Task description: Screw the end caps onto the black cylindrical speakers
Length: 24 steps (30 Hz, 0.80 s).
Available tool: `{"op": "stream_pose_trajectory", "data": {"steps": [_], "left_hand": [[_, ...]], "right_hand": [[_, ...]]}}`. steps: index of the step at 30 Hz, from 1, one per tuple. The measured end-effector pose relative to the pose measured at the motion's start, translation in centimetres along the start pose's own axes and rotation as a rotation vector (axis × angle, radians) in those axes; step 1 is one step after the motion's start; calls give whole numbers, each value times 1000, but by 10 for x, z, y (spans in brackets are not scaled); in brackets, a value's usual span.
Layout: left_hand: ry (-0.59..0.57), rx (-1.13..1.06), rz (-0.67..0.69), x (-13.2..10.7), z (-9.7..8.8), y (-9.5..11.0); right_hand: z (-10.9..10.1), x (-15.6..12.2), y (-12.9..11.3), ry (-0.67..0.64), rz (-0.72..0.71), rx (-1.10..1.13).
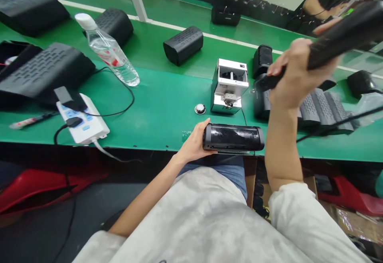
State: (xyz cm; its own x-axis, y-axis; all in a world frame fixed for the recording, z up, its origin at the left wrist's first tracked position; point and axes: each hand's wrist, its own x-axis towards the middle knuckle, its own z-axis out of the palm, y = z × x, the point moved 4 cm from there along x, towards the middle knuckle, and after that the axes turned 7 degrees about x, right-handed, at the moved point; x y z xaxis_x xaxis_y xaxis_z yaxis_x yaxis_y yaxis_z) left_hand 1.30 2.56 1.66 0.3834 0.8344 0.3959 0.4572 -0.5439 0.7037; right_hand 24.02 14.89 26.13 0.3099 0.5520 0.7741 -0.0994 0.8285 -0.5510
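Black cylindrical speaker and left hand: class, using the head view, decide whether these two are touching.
Touching. The head view shows the left hand cupped around one end of the black cylindrical speaker, with its fingers against the casing and no gap.

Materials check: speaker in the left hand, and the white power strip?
The speaker in the left hand looks like glossy black plastic, going by its sharp reflections; the perforated centre could be metal mesh, hard to tell. The power strip looks like smooth white moulded plastic.
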Motion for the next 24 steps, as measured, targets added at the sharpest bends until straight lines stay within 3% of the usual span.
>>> {"op": "stream_pose_trajectory", "data": {"steps": [3,5,11,16,19,24], "left_hand": [[0,-11,0,0,0,0],[0,-19,2,0,0,1],[-7,-28,-15,1,-1,1],[-11,-11,-27,2,-2,2],[-11,1,-19,1,-1,-1],[15,-25,-53,-1,6,-12]], "right_hand": [[12,0,35,1,44,-102],[17,-1,46,-11,86,-170],[22,-4,52,-38,179,-244],[13,-10,55,-37,275,-153],[0,-8,32,-13,221,-130],[-26,-9,-62,50,2,-198]]}}
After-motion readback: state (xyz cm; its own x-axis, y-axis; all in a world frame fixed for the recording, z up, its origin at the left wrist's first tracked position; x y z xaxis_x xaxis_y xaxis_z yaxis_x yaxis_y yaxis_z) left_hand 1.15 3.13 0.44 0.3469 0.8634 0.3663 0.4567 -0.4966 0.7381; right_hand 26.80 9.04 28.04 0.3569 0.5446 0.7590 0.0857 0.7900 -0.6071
